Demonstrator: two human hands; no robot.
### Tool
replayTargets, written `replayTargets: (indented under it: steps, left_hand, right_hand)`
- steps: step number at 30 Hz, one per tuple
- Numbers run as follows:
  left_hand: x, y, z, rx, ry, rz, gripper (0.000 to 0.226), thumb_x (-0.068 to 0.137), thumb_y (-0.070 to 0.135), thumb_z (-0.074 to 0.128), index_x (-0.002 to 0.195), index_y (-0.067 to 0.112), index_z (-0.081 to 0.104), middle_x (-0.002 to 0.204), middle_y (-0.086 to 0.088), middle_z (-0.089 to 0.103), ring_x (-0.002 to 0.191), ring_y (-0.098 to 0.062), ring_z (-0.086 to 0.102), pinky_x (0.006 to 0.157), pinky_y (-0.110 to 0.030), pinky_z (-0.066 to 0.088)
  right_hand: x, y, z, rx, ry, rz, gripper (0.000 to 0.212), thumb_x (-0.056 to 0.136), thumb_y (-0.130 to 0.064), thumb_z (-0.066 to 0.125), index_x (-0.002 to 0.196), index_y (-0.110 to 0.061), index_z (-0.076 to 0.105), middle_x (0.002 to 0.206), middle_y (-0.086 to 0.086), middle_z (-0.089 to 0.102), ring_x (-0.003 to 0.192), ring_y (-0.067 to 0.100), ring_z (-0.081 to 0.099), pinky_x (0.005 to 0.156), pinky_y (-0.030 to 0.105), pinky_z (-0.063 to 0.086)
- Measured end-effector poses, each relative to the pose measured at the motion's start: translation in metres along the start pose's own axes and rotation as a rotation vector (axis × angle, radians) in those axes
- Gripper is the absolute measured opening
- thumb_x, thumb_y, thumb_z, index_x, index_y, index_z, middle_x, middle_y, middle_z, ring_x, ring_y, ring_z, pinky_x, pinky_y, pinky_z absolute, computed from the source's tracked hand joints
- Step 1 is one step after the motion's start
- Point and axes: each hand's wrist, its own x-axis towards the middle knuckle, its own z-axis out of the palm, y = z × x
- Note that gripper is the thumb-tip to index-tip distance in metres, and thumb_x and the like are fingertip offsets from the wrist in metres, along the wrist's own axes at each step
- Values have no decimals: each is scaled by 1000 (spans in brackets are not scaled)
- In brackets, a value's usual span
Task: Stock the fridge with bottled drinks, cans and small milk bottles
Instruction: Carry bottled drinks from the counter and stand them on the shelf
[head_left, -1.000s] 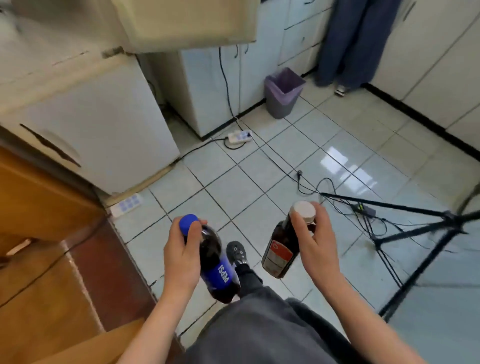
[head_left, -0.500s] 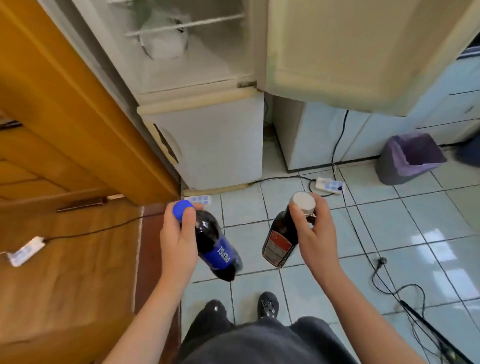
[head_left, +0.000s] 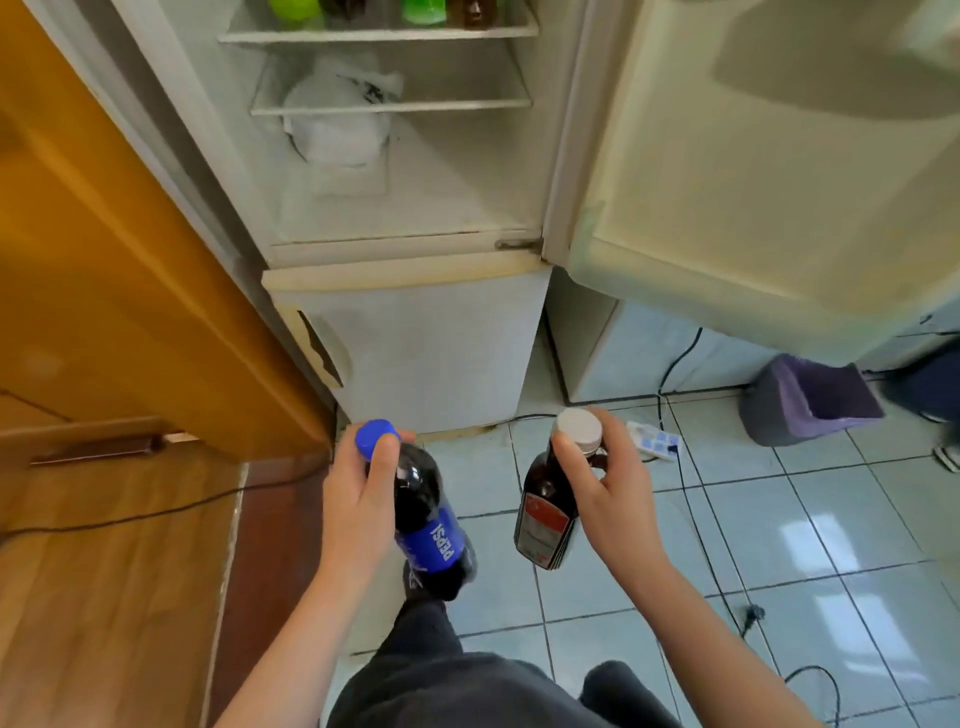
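Observation:
My left hand (head_left: 358, 499) grips a dark Pepsi bottle (head_left: 431, 525) with a blue cap and blue label, held by its neck. My right hand (head_left: 608, 488) holds a brown bottle (head_left: 543, 514) with a white cap and a red-and-white label, fingers round its neck. Both bottles hang in front of the open fridge (head_left: 395, 171). Its upper compartment shows white wire shelves (head_left: 389, 106), a white plastic bag (head_left: 337, 124) on the lowest level, and green and dark bottles (head_left: 415, 10) on the top visible shelf. The fridge door (head_left: 753, 156) stands open to the right.
A wooden door (head_left: 130, 260) stands at the left beside the fridge. The lower fridge door (head_left: 415, 353) is closed. A purple bin (head_left: 810, 400), a power strip (head_left: 654, 447) and cables (head_left: 691, 509) lie on the tiled floor to the right. My legs and a shoe are below.
The view has swung up and left from the floor to the open fridge, bringing its shelves into sight. Both hands keep holding their bottles in the same way.

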Motion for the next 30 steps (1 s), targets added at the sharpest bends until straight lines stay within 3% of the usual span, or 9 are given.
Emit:
replayTargets:
  steps: [2,5,8,10,15,19,27,30]
  left_hand:
    - [41,6,-5,-8,-31,48,47,78,54,41,97,15,58,91,13,68,88,5,61,71,-4,42]
    - [104,23,-12,16,-70,116,39,79,52,40,94,21,58,93,24,66,86,6,60,71,-2,40]
    - [159,39,-21,28,-91,160,29,79,51,41,91,31,57,93,26,66,85,6,60,70,-2,40]
    - [191,48,-26,37,-88,195,24,80,50,41,89,36,58,91,26,65,84,5,59,70,-2,40]
    - [261,70,-30,38,-58,264,24,84,45,40,87,32,60,89,24,66,84,6,59,71,-2,40]
    - [312,86,-25,43,-50,304,38,84,50,40,90,19,62,90,18,67,84,2,60,72,-4,41]
    - [397,137,-1,-60,21,326,51,76,53,41,92,10,63,86,15,68,77,-2,61,69,-9,44]
    - [423,157,7,-118,44,334,42,77,50,43,89,15,63,86,13,69,78,-7,62,71,-13,47]
  right_hand:
    - [32,-16,16,-9,-15,-28,17,78,-54,52,91,-43,53,89,-20,60,86,2,57,68,20,45]
    - [76,-40,38,-10,21,-62,10,85,-44,57,93,-47,52,93,-17,60,90,5,57,72,24,46]
    - [113,-66,60,-27,114,-119,15,81,-52,53,94,-59,48,93,-23,59,92,1,56,70,17,43]
    - [137,-80,74,-15,148,-149,19,78,-57,50,96,-52,49,94,-19,59,92,3,55,72,18,43]
    - [199,-110,91,-1,161,-218,16,78,-56,50,91,-47,52,89,-16,60,90,12,57,73,25,45]
    - [250,-130,100,19,156,-275,16,78,-53,53,91,-44,53,89,-15,60,90,15,57,77,34,48]
    - [358,-168,116,67,126,-430,16,77,-53,53,93,-51,52,91,-18,59,90,10,57,75,28,45]
    - [392,-182,123,105,138,-495,18,77,-49,53,94,-45,52,92,-22,58,88,5,56,77,21,44]
